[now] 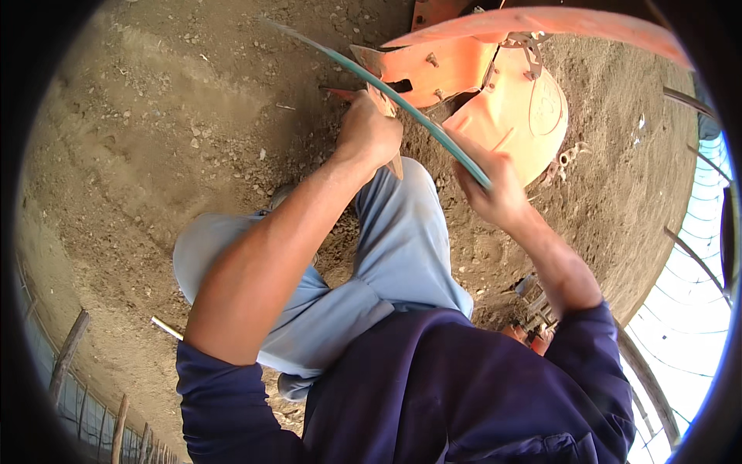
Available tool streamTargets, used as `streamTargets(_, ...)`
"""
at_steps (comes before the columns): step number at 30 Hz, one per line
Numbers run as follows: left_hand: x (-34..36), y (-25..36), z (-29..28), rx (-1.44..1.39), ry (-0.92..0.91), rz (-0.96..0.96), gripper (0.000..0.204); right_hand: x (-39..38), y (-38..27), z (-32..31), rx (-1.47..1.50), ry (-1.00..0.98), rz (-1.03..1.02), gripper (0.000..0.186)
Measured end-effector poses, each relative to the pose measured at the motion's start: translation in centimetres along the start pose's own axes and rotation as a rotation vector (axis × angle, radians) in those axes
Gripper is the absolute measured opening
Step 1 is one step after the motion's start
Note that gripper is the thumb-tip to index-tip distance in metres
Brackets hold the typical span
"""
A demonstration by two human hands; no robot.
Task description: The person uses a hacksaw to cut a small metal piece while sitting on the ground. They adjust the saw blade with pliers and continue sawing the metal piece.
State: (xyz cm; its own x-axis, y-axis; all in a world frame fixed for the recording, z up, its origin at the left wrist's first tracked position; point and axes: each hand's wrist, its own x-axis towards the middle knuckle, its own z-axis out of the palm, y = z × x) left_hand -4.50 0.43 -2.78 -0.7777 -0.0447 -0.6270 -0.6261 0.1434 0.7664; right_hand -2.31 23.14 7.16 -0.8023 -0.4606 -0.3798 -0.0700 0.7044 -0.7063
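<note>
Near the upper middle, my left hand (369,131) is closed on a thin tan-orange piece (396,166) beside the orange metal machine part (433,73); whether the piece is attached cannot be made out. My right hand (491,185) is closed round a long, thin green strip (410,108), which slants up to the left above my left hand, its far end pale and blurred. The machine part has bolts, a slot and a rounded orange disc-like section (537,116). My fingertips are mostly hidden behind what I hold.
I am low over bare dirt ground (154,116), my grey-blue trousered legs (394,240) bent. More machinery (537,325) lies by my right elbow and a pale rod (164,326) at left. Wooden poles (69,348) line the left edge; curved poles (696,255) and bright sheeting line the right.
</note>
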Motion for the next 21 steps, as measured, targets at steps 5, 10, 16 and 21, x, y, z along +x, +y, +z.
streamTargets(5, 0.2, -0.7, 1.9, 0.059, 0.246, 0.059, 0.012, -3.8, 1.5, -1.8, -0.118, 0.064, -0.137, 0.051)
streamTargets(10, 0.2, 0.8, 0.2, -0.065, 0.050, 0.124, 0.039, 4.8, 1.0, 3.1, 0.003, 0.141, -0.278, 0.055)
streamTargets(16, -0.3, 0.3, 1.1, 0.051, 0.138, 0.038, 0.035, -4.9, 3.1, -2.0, -0.094, 0.077, -0.113, 0.053)
streamTargets(21, -0.2, 0.1, 1.0, 0.047, 0.052, 0.127, 0.054, 2.7, 0.9, 0.7, -0.090, 0.058, -0.121, 0.049)
